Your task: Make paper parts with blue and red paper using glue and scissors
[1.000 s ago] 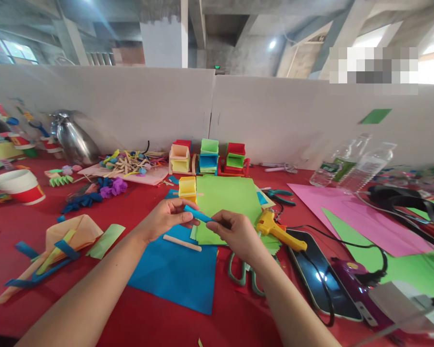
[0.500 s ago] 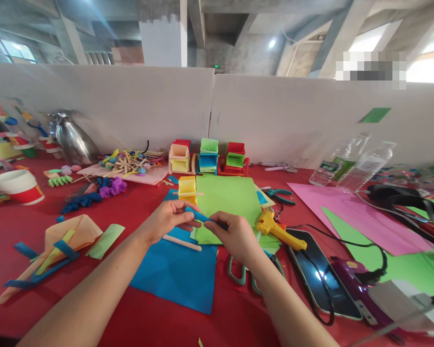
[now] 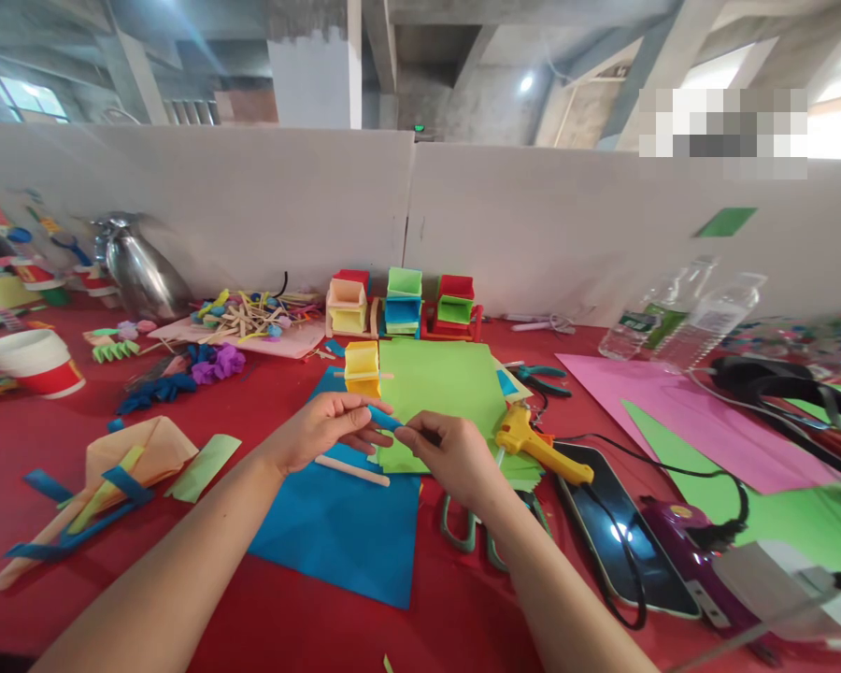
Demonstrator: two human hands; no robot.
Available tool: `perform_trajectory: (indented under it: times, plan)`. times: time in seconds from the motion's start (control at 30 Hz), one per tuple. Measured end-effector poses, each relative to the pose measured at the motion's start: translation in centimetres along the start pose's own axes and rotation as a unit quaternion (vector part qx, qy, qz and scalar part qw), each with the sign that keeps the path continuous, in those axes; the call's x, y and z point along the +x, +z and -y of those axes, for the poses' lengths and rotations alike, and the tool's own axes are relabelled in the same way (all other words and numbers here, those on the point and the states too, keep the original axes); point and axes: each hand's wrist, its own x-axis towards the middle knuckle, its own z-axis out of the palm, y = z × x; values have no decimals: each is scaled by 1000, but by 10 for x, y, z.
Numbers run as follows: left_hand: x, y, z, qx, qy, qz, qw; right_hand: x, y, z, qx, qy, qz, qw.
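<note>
Between my two hands is a narrow blue paper strip (image 3: 384,418), held over the sheets at the middle of the table. My left hand (image 3: 329,425) pinches its left end between thumb and fingers. The strip's right end is in the closed fingers of my right hand (image 3: 449,451). Underneath lie a green paper sheet (image 3: 449,383) and a blue paper sheet (image 3: 350,542), with a wooden stick (image 3: 352,471) on the blue one. Just beyond my left hand stands a small folded yellow paper box (image 3: 363,368).
A yellow glue gun (image 3: 543,449) rests right of my right hand, by a phone (image 3: 631,533) and green-handled scissors (image 3: 459,525). Folded paper boxes (image 3: 404,304) stand at the back. Left are a peach paper piece (image 3: 140,449), a paper cup (image 3: 35,363) and a metal jug (image 3: 140,266).
My left hand has shifted slightly along the blue strip, and its fingers are a little straighter. My right hand stays nearly in place, still gripping the strip.
</note>
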Motion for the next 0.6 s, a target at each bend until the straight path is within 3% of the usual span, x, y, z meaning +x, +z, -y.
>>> perform_trajectory:
  times: [0.17,0.43,0.6]
  plan:
    - [1,0,5,5,13,8,1000,0,0,-1,13,-3,1,1000]
    - [5,12,6,13,15,-104,994,-1,5,0,9,-15,-4,1000]
    - [4,15,9,1,46,-92,995,0,5,-1,17,-15,-5,1000]
